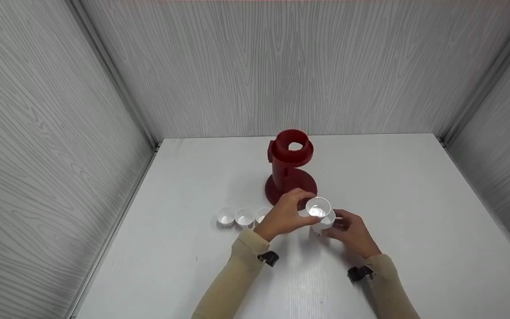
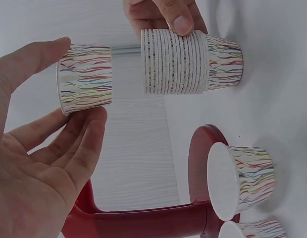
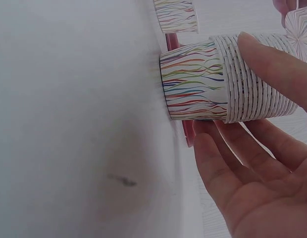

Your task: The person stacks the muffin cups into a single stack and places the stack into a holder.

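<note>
My left hand (image 1: 285,215) pinches one small paper cup (image 2: 86,79) between thumb and fingers. The cup is white with wavy coloured lines and hangs just over the stack, with a gap between them in the left wrist view. Below it, my right hand (image 1: 355,234) grips a stack of nested paper cups (image 3: 193,82) of the same pattern, thumb on one side and fingers on the other. Their rims lie close together, and the lowest cup's printed side shows. In the head view the held cup partly hides the stack.
A red stand (image 1: 281,173) with a round base and an open ring on top stands just behind my hands. Left of them, several paper cups (image 1: 226,216) sit upright in a row on the white table (image 1: 184,266), partly hidden by my left hand. Grey wood-patterned walls (image 1: 255,66) enclose the table.
</note>
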Tool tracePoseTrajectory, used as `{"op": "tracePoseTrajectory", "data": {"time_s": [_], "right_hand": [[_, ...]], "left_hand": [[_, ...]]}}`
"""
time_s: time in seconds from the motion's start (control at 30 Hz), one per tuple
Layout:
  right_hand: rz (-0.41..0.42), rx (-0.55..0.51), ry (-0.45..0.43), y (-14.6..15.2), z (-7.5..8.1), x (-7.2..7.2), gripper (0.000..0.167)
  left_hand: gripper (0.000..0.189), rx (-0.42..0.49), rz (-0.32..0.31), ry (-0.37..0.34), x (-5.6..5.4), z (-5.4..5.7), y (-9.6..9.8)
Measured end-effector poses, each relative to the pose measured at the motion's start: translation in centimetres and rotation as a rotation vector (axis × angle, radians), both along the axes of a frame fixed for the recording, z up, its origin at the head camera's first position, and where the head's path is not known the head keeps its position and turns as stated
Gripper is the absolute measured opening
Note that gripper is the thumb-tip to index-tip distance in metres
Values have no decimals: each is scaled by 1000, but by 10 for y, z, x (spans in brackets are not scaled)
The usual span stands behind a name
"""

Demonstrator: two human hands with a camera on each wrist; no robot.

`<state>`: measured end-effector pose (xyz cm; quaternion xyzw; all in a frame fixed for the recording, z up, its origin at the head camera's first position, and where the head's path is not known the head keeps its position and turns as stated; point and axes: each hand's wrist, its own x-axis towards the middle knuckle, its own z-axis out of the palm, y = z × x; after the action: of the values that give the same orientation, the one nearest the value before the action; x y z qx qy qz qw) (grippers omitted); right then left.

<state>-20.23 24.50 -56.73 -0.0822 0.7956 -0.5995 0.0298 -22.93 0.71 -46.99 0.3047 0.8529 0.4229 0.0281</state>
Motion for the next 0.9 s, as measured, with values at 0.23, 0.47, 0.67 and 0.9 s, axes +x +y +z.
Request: {"op": "tracePoseTrajectory", "data": {"time_s": [0.23,0.47,0.67,0.9], "right_hand": [[-10,1,-8,0,0,1,62],[-26,31,-12,-1,1,2,60],[-14,-1,-29,-2,3,3,58],[-14,15,-37,-1,3,3,61]], "left_hand": [[57,-20,6,1,-4,-1,8],[58,-40,-5,-23,-5,-7,15],[56,-85,-1,5,-7,-13,19],[57,-150,27,-3,-6,-21,23]]}}
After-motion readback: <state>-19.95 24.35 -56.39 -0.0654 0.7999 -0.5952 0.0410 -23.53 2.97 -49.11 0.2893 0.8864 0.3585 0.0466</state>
